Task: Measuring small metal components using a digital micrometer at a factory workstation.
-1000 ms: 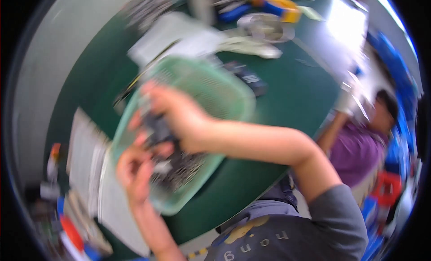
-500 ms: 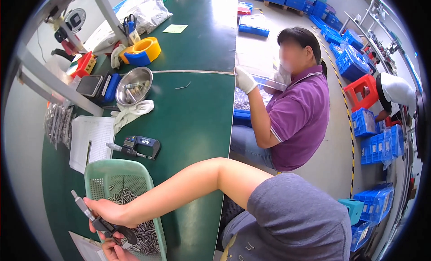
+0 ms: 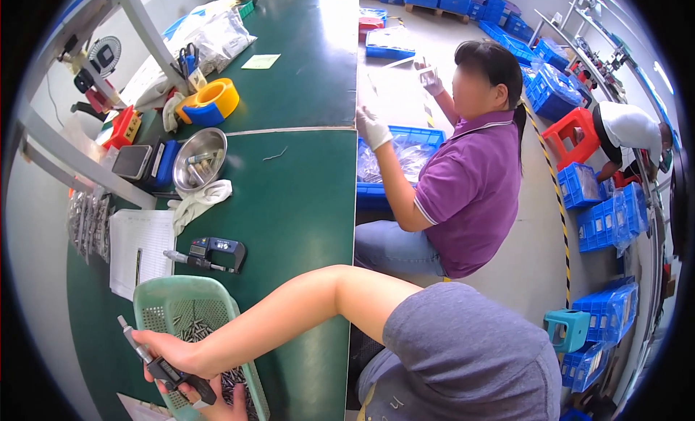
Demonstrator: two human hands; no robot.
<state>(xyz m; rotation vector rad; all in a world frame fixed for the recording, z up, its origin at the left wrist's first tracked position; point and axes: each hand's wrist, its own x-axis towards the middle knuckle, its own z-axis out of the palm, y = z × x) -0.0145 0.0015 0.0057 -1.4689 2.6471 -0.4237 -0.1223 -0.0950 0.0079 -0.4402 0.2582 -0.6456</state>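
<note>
- A dark handheld measuring gauge (image 3: 163, 363) with a slim metal end is gripped in the right hand (image 3: 170, 357), directly over the near rim of the green basket (image 3: 170, 294).
- The right hand is seen clenched around the gauge body; the metal tip is pointed away from the basket, toward its left side.
- The left hand (image 3: 221, 405) is only partly shown at the lower edge, just below the gauge and touching or nearly touching the basket's near wall. It cannot be told whether it is closed on anything.
- Small dark metal pins (image 3: 190, 328) are heaped inside the basket, under and behind the right hand.
- A second digital gauge (image 3: 210, 253) is laid on the green surface (image 3: 289, 204) just beyond the basket's far rim, untouched.
- A white lined sheet (image 3: 139, 251) is placed left of that far rim; farther beyond the basket a white glove (image 3: 203, 201) and a steel bowl (image 3: 200, 159) are noted.
- Well to the right of the basket, past the surface's edge, a seated person in a purple shirt (image 3: 470, 189) is occupied with a clear bag (image 3: 391, 157) over a blue crate (image 3: 423, 136).
- Step judged in hand: checking of the pins with the gauge, a piece being picked or presented.
- Next move, as judged: a single pin would need to be seated squarely between the gauge faces, with the gauge steadied over the basket.
</note>
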